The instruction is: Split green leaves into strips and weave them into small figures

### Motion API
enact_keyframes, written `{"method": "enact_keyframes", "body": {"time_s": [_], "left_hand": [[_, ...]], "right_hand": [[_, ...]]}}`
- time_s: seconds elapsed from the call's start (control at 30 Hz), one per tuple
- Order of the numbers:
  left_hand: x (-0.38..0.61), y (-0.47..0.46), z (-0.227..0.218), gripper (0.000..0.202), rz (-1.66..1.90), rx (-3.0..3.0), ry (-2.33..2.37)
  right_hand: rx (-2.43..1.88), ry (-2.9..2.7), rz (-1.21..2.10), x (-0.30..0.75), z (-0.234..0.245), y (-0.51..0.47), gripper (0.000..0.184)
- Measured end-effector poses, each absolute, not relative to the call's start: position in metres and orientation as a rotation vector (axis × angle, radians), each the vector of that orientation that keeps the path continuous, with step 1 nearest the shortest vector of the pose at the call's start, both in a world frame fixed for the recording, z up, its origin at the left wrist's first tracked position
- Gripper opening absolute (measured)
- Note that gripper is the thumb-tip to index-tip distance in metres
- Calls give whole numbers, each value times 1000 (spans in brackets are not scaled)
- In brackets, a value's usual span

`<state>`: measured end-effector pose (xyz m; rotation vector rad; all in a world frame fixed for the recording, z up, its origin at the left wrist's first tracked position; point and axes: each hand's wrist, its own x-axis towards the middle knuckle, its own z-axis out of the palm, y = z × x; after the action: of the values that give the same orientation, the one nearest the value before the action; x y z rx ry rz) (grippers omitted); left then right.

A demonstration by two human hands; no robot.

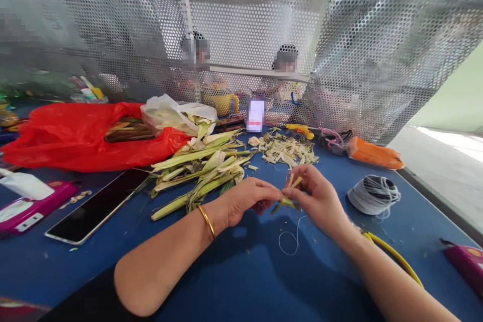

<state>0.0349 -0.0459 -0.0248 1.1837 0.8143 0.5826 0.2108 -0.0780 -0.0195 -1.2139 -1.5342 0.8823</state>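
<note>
Between my two hands, above the blue table (241, 282), is a small folded piece of corn husk (287, 203). My left hand (247, 198), below a gold bangle (207, 221), pinches its near left side with the fingertips. My right hand (315, 193) closes around the other side, and short pale husk ends stick up between thumb and fingers. A thin white thread (289, 253) loops on the table below the hands. Left of them lies a heap of long green-and-cream corn husks (204, 173). Husk scraps (290, 150) are piled just beyond my right hand.
A spool of grey thread (372, 196) and a yellow-handled tool (396, 256) are to the right. A phone (100, 206), a glue gun (33, 201) and a red bag (75, 136) lie left. Perforated metal panels (256, 25) stand behind, with people beyond.
</note>
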Motion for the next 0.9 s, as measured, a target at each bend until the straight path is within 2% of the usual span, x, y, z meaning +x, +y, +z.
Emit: {"method": "enact_keyframes", "body": {"time_s": [0.13, 0.7, 0.9], "left_hand": [[34, -45, -23, 34, 776, 1126, 666], [57, -59, -37, 26, 951, 1012, 713], [57, -59, -35, 27, 951, 955, 743]], "right_hand": [[-1186, -1242, 884, 214, -20, -73, 33], [-1175, -1156, 886, 198, -28, -77, 29], [-1154, -1105, 1011, 199, -30, -76, 31]]}}
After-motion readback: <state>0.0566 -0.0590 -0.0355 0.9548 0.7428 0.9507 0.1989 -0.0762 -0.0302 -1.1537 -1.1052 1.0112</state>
